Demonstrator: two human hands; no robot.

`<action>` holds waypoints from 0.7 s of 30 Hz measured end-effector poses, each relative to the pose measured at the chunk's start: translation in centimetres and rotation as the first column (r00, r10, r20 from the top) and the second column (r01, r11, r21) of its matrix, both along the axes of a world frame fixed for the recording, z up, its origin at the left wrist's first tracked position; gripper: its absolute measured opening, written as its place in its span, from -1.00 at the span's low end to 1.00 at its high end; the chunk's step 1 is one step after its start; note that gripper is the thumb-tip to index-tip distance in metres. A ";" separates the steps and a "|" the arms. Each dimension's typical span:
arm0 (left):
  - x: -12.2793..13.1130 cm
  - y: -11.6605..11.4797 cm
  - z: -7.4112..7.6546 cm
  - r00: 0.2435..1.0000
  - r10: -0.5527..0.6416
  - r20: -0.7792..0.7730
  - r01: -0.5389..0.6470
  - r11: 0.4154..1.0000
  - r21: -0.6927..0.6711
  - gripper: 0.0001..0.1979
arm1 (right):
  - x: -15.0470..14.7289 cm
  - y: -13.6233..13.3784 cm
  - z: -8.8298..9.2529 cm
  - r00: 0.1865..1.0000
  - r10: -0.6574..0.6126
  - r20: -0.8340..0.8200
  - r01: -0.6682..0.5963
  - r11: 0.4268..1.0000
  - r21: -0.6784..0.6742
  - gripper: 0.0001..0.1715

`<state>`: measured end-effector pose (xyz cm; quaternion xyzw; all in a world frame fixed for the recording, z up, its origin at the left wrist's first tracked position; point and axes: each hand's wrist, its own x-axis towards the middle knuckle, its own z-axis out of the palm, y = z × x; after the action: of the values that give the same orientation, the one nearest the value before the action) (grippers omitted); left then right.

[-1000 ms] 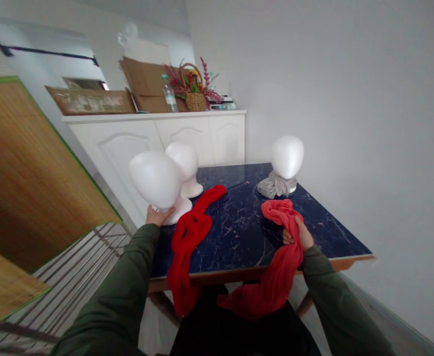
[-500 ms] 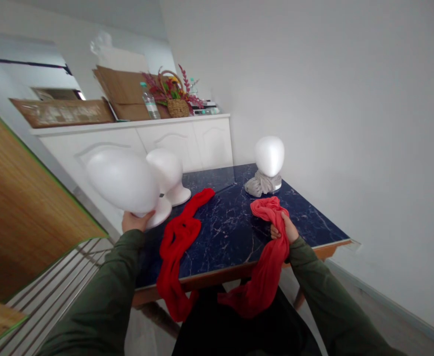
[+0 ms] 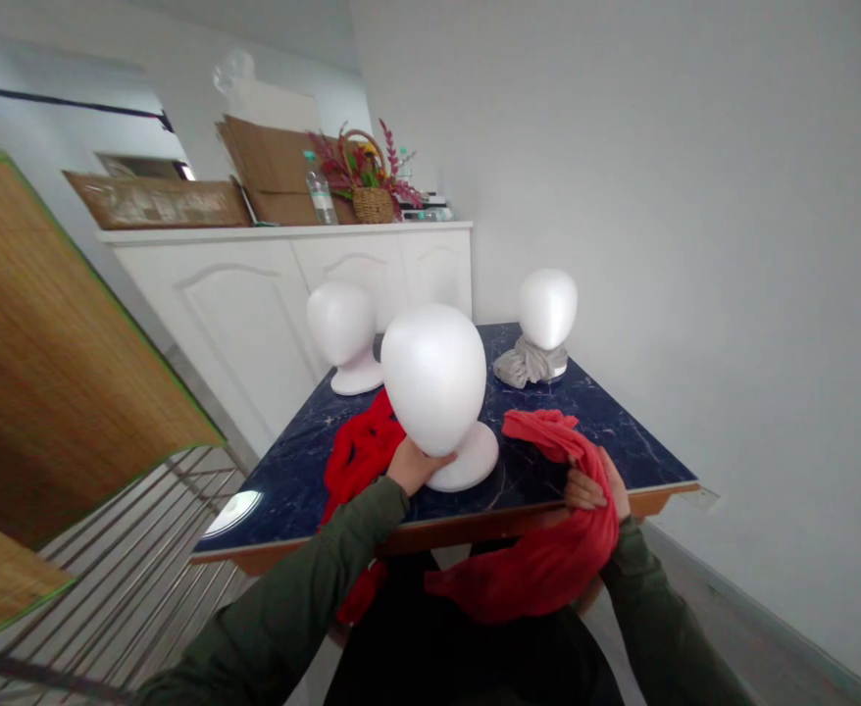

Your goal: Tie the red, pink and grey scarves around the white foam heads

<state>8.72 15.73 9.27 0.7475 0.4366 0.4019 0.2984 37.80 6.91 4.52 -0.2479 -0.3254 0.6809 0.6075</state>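
Note:
My left hand grips the neck of a white mannequin head near the front middle of the table. Partly behind that head and my forearm lies a bright red scarf, one end hanging over the table edge. My right hand is closed around a coral-red scarf; its upper end rests over the tabletop and the rest droops toward my lap. Farther back on the right, a second mannequin head wears a grey scarf about its neck. A third, bare mannequin head stands at the back left.
The blue marble-patterned table has a wooden edge. Behind it, a white cabinet carries cardboard boxes, a water bottle and a flower basket. At left are a metal rack and a bamboo mat.
My left hand has brought the mannequin head from the left side to the table's front middle, now in front of the red scarf. My right hand, with the coral scarf, has come slightly nearer me.

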 end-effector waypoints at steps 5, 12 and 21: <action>1.4 0.2 -0.3 0.993 -0.103 0.059 0.102 0.995 0.018 -0.31 | 1.0 -5.1 -1.3 0.939 0.272 0.209 -0.242 0.957 -0.157 -0.18; -0.4 -6.8 -1.0 0.931 0.330 0.154 -0.348 0.931 0.110 -0.26 | 0.4 -8.4 -0.2 0.696 0.620 0.362 -0.536 0.784 -0.314 -0.06; 1.8 -16.3 1.9 0.889 -0.457 0.022 0.456 0.882 -0.115 -0.35 | -6.2 -7.1 3.0 0.632 0.740 0.230 -0.751 0.658 -0.056 -0.10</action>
<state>10.56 -0.53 11.16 0.8117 0.2720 0.2918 0.4266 31.60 -0.18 7.55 -0.1556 -0.4827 0.8292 0.2351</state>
